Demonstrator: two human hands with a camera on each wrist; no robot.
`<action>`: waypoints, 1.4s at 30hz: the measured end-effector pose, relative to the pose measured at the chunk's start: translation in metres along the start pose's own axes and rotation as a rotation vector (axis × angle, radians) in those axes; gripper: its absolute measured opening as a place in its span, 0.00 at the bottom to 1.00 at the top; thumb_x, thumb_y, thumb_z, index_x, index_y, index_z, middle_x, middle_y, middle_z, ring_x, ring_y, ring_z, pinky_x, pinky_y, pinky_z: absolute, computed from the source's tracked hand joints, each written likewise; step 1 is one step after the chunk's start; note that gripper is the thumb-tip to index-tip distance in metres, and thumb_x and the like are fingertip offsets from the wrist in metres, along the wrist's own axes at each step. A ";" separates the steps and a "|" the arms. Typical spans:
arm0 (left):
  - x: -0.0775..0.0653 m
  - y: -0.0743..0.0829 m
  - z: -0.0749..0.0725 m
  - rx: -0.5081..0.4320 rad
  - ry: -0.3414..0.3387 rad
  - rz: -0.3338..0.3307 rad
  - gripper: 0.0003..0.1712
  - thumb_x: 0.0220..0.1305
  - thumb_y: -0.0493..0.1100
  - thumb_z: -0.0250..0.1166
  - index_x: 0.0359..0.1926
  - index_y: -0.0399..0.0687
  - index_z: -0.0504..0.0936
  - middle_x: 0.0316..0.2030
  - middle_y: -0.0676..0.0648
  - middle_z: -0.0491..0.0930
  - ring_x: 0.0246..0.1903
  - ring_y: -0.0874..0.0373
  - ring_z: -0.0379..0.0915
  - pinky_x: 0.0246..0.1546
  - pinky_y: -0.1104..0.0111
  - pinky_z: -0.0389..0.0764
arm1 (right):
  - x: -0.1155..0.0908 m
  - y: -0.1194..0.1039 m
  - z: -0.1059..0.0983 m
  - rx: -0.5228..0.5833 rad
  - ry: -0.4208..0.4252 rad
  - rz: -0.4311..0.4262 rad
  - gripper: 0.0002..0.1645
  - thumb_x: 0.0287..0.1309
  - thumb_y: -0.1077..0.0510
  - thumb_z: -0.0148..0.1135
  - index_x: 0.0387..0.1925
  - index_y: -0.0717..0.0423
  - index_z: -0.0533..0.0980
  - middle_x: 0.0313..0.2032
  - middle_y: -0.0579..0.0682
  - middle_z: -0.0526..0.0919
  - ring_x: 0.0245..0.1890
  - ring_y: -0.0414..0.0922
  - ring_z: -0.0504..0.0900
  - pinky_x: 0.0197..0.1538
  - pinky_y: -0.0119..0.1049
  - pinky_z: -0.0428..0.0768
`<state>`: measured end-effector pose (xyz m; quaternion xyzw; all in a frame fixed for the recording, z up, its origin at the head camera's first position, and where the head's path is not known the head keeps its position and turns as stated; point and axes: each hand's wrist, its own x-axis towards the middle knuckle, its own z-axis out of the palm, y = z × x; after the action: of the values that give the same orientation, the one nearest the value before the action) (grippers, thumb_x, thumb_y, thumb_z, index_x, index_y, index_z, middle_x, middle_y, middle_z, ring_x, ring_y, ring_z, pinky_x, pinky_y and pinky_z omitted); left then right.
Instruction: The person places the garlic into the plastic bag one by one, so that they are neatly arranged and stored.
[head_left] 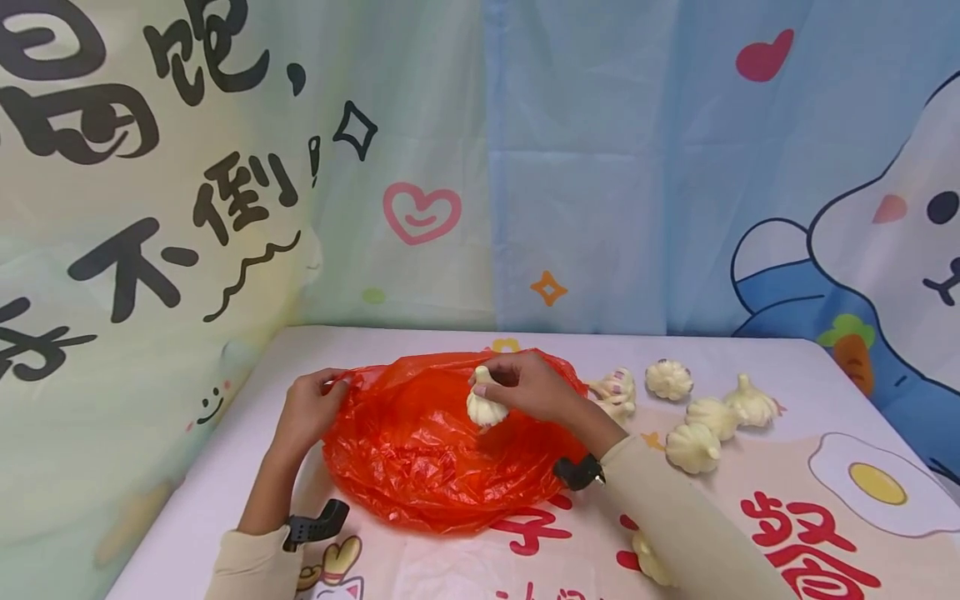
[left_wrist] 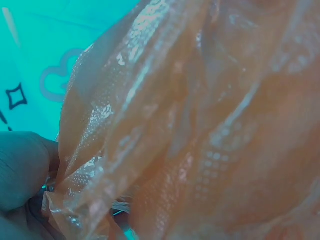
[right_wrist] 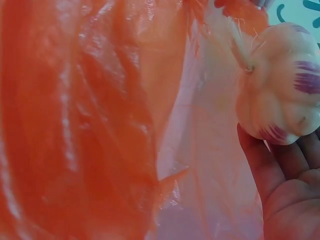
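A red plastic bag [head_left: 420, 475] lies spread on the table with its mouth open toward the head camera. My left hand [head_left: 313, 408] pinches the bag's left rim between thumb and fingers; the left wrist view shows the gathered film beside the thumb [left_wrist: 25, 170]. Over the bag's opening, my right hand [head_left: 528, 385] holds a garlic bulb [head_left: 486, 408] by its upper part. Purple streaks mark that garlic bulb [right_wrist: 282, 85] in the right wrist view, where the fingers [right_wrist: 262, 162] support it from below.
Right of the bag lie several more garlic bulbs [head_left: 693, 447], some touching each other. One garlic bulb [head_left: 651, 560] is partly covered by the right sleeve [head_left: 675, 517]. A printed cloth covers the table [head_left: 750, 354], and a curtain [head_left: 585, 167] hangs behind it.
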<state>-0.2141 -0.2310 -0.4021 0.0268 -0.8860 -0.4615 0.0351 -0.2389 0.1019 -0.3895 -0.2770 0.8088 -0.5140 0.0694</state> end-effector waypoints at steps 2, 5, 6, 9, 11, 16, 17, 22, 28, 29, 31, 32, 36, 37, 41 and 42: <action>0.000 0.000 -0.001 0.003 0.001 -0.006 0.18 0.73 0.43 0.52 0.56 0.39 0.79 0.48 0.37 0.80 0.37 0.49 0.81 0.37 0.62 0.84 | 0.001 -0.002 -0.001 0.005 0.007 0.027 0.19 0.60 0.50 0.67 0.48 0.57 0.81 0.39 0.48 0.84 0.39 0.45 0.83 0.42 0.38 0.84; 0.000 0.000 -0.001 0.002 0.000 -0.006 0.18 0.73 0.43 0.52 0.57 0.39 0.79 0.48 0.37 0.80 0.38 0.48 0.81 0.37 0.62 0.84 | 0.003 -0.008 -0.002 0.024 0.023 0.049 0.19 0.60 0.50 0.66 0.49 0.56 0.81 0.41 0.49 0.84 0.40 0.46 0.83 0.42 0.38 0.84; 0.000 0.000 -0.002 0.000 0.000 -0.004 0.18 0.73 0.43 0.52 0.57 0.39 0.79 0.48 0.37 0.80 0.38 0.48 0.81 0.37 0.62 0.84 | 0.004 -0.010 -0.002 0.032 0.025 0.048 0.19 0.61 0.50 0.66 0.49 0.56 0.81 0.41 0.49 0.84 0.40 0.46 0.83 0.42 0.39 0.84; 0.000 -0.001 -0.002 -0.003 0.003 0.001 0.19 0.73 0.44 0.52 0.57 0.39 0.78 0.48 0.37 0.80 0.38 0.48 0.81 0.37 0.62 0.84 | 0.008 -0.015 0.001 0.053 0.023 0.030 0.18 0.61 0.50 0.66 0.49 0.55 0.81 0.41 0.48 0.84 0.40 0.46 0.83 0.42 0.38 0.84; -0.001 -0.003 -0.003 -0.009 0.004 -0.004 0.19 0.74 0.45 0.52 0.57 0.39 0.78 0.48 0.37 0.80 0.38 0.48 0.82 0.37 0.63 0.84 | 0.012 -0.019 0.003 0.083 0.019 0.014 0.17 0.62 0.51 0.65 0.49 0.55 0.81 0.40 0.48 0.84 0.39 0.45 0.83 0.42 0.39 0.84; -0.006 -0.005 -0.005 -0.011 0.009 -0.007 0.19 0.73 0.45 0.52 0.56 0.40 0.79 0.47 0.37 0.81 0.37 0.49 0.82 0.36 0.63 0.84 | 0.024 -0.034 0.010 0.187 0.032 -0.067 0.15 0.64 0.55 0.63 0.49 0.57 0.81 0.43 0.50 0.84 0.41 0.47 0.83 0.42 0.41 0.84; -0.006 -0.005 -0.005 -0.008 0.012 -0.001 0.19 0.73 0.45 0.52 0.56 0.40 0.79 0.47 0.37 0.81 0.37 0.49 0.82 0.35 0.63 0.84 | 0.027 -0.037 0.011 0.203 0.032 -0.089 0.15 0.65 0.56 0.62 0.49 0.58 0.81 0.44 0.51 0.84 0.42 0.47 0.83 0.43 0.41 0.84; -0.007 -0.002 -0.005 -0.018 0.015 0.016 0.19 0.73 0.45 0.53 0.56 0.39 0.79 0.47 0.37 0.81 0.38 0.48 0.82 0.36 0.63 0.84 | 0.037 -0.047 0.024 0.247 -0.037 -0.157 0.14 0.64 0.60 0.62 0.48 0.63 0.80 0.42 0.54 0.84 0.39 0.49 0.83 0.42 0.42 0.84; -0.003 -0.001 -0.004 -0.028 0.017 0.025 0.18 0.73 0.44 0.52 0.55 0.40 0.80 0.46 0.38 0.81 0.36 0.49 0.82 0.35 0.64 0.84 | 0.039 -0.035 0.048 0.210 -0.122 -0.084 0.16 0.62 0.60 0.64 0.49 0.65 0.79 0.38 0.50 0.84 0.36 0.46 0.82 0.42 0.40 0.84; -0.003 -0.001 -0.004 -0.028 0.019 0.030 0.18 0.73 0.44 0.52 0.54 0.40 0.80 0.45 0.38 0.82 0.36 0.50 0.82 0.34 0.64 0.84 | 0.039 -0.031 0.051 0.196 -0.127 -0.070 0.16 0.62 0.59 0.64 0.49 0.64 0.80 0.38 0.50 0.84 0.36 0.46 0.82 0.42 0.39 0.84; -0.002 0.000 -0.004 -0.033 0.024 0.037 0.17 0.73 0.43 0.52 0.53 0.40 0.81 0.44 0.39 0.82 0.34 0.50 0.81 0.33 0.65 0.84 | 0.040 -0.023 0.056 0.160 -0.121 -0.040 0.15 0.62 0.57 0.65 0.48 0.61 0.81 0.38 0.49 0.84 0.36 0.45 0.82 0.42 0.38 0.83; -0.002 0.000 -0.004 -0.034 0.025 0.043 0.17 0.74 0.43 0.51 0.53 0.40 0.81 0.44 0.38 0.82 0.34 0.50 0.81 0.33 0.65 0.84 | 0.040 -0.019 0.058 0.140 -0.115 -0.027 0.15 0.62 0.56 0.65 0.47 0.60 0.81 0.38 0.48 0.84 0.37 0.45 0.82 0.42 0.37 0.83; -0.001 0.002 -0.001 -0.041 0.023 0.043 0.17 0.74 0.43 0.52 0.53 0.40 0.81 0.44 0.38 0.82 0.35 0.50 0.82 0.34 0.64 0.84 | 0.042 -0.003 0.062 0.094 -0.068 0.049 0.17 0.62 0.53 0.65 0.49 0.57 0.81 0.39 0.47 0.83 0.38 0.45 0.81 0.42 0.35 0.83; -0.001 0.003 0.000 -0.042 0.024 0.049 0.17 0.73 0.43 0.52 0.53 0.39 0.81 0.44 0.38 0.82 0.35 0.49 0.82 0.35 0.64 0.84 | 0.043 0.001 0.062 0.087 -0.056 0.070 0.18 0.62 0.52 0.65 0.50 0.57 0.81 0.40 0.46 0.83 0.39 0.45 0.80 0.43 0.35 0.83; 0.000 0.004 0.003 -0.054 0.024 0.070 0.17 0.73 0.42 0.52 0.52 0.39 0.82 0.44 0.38 0.82 0.35 0.50 0.81 0.35 0.64 0.84 | 0.048 0.014 0.063 0.086 0.009 0.123 0.20 0.63 0.52 0.64 0.52 0.60 0.80 0.40 0.47 0.83 0.38 0.46 0.80 0.43 0.35 0.82; 0.000 0.004 0.003 -0.054 0.025 0.076 0.17 0.73 0.42 0.52 0.52 0.39 0.82 0.44 0.38 0.82 0.34 0.50 0.81 0.35 0.64 0.84 | 0.049 0.016 0.063 0.089 0.032 0.130 0.20 0.63 0.51 0.64 0.51 0.60 0.80 0.39 0.46 0.83 0.37 0.45 0.80 0.43 0.34 0.82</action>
<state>-0.2144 -0.2265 -0.4007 -0.0022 -0.8731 -0.4832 0.0646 -0.2610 0.0317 -0.4240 -0.2124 0.8025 -0.5481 0.1020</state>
